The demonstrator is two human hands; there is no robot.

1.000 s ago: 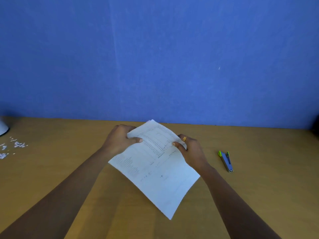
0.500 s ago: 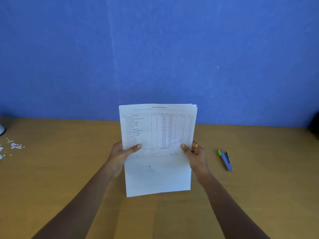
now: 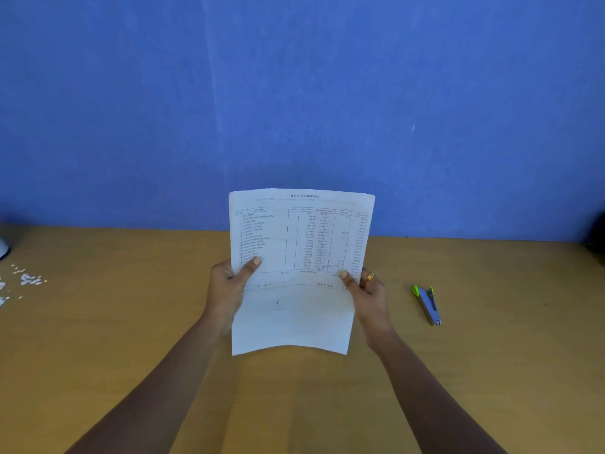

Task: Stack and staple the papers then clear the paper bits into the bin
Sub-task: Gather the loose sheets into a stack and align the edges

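So far I see the papers [image 3: 294, 322] gathered in one stack, upright above the bench [image 3: 131, 322]. The left hand [image 3: 229, 286] and right hand [image 3: 366, 296] each pinch a side edge. I judge stapling not yet done: the stapler [image 3: 427, 304] lies apart on the right, and paper bits [image 3: 29, 280] are scattered far left.

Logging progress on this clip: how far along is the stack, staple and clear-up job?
Done: the papers look gathered into one stack, top edges nearly even. In hand: the left hand and right hand each grip a side edge, holding the stack upright. Left: stapling, since the stapler lies untouched to the right, and clearing the paper bits scattered at the far left of the table.
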